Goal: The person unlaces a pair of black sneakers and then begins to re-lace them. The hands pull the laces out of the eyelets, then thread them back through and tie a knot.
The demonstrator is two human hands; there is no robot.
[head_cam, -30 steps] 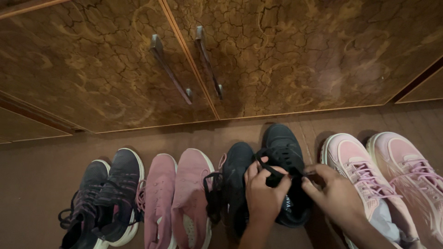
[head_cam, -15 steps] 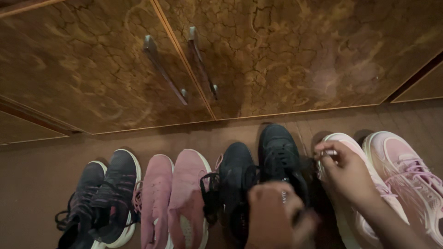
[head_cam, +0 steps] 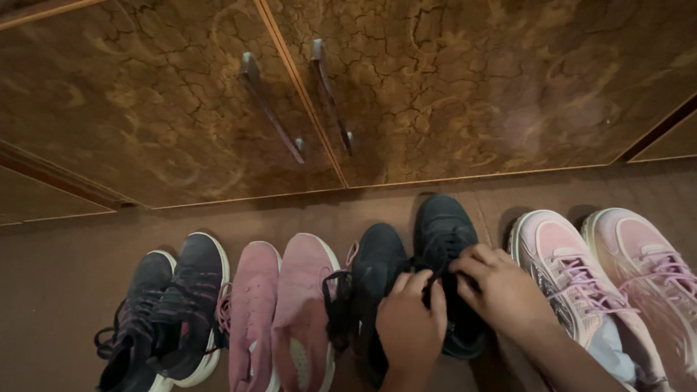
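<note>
Black mesh lace-up sneaker [head_cam: 444,239] standing on the brown floor [head_cam: 58,268], toe toward the brown marbled cabinet doors [head_cam: 450,94]. Over its laces, both hands: left hand [head_cam: 410,323] pinching black lace in a narrow grip, right hand [head_cam: 501,290] closed on lace beside it, fingers nearly touching. Just left of this sneaker, its black partner [head_cam: 374,265]. Further left, a pair of plain pink knit shoes [head_cam: 279,305], then a dark pair with white soles [head_cam: 170,308]. Just right, two pale pink laced trainers [head_cam: 602,276].
</note>
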